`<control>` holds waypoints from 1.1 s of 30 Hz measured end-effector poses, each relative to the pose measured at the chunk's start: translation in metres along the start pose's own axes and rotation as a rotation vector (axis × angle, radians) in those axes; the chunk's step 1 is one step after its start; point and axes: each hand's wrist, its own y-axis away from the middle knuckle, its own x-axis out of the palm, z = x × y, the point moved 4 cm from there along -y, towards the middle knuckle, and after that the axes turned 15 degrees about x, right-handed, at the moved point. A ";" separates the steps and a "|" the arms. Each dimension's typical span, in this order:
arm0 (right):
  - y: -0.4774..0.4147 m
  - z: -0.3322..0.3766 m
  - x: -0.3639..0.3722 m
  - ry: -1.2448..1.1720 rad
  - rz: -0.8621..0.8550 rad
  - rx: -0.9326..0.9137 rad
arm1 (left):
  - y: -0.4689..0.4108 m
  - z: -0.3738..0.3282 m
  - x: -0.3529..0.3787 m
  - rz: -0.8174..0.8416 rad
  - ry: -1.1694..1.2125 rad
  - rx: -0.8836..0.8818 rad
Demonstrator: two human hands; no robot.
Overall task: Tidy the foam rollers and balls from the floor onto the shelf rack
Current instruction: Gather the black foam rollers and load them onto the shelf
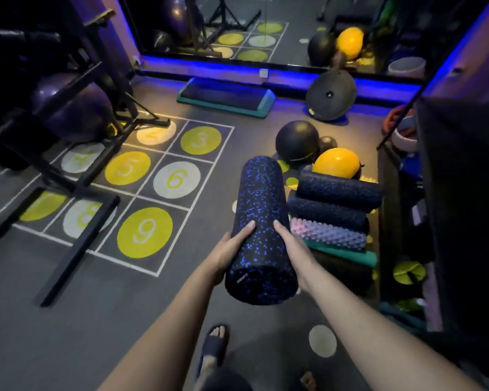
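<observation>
The left hand (pixel 228 249) and right hand (pixel 294 248) grasp one speckled roller (pixel 261 215) — open floor (pixel 119 311) lies to their left. To their right are at least four stacked rollers (pixel 329 213) — three balls (pixel 297 142) beyond.

Dim room, lit mostly in blue. Dark grey floor (pixel 102 320), marked with white-lined grid (pixel 153 179) of yellow and pale numbered circles. Large mirror (pixel 266 24) along far wall, glowing blue light strip (pixel 209 69) at its base. Teal-edged step platform (pixel 226 98) flat on floor just below. Black metal frame (pixel 76 176) standing over grid's left side.
</observation>
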 end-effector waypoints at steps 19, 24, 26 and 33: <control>0.034 0.024 -0.219 -0.880 -0.938 -0.291 | -0.144 -0.019 0.279 0.958 -0.336 -0.235; 0.049 0.043 -0.292 -1.022 -1.027 -0.315 | -0.173 0.011 0.366 1.006 -0.444 -0.265; 0.039 0.051 -0.312 -1.051 -1.048 -0.299 | -0.190 0.023 0.381 0.995 -0.481 -0.304; 0.011 0.077 -0.357 -1.035 -1.136 -0.218 | -0.236 0.033 0.428 0.935 -0.557 -0.467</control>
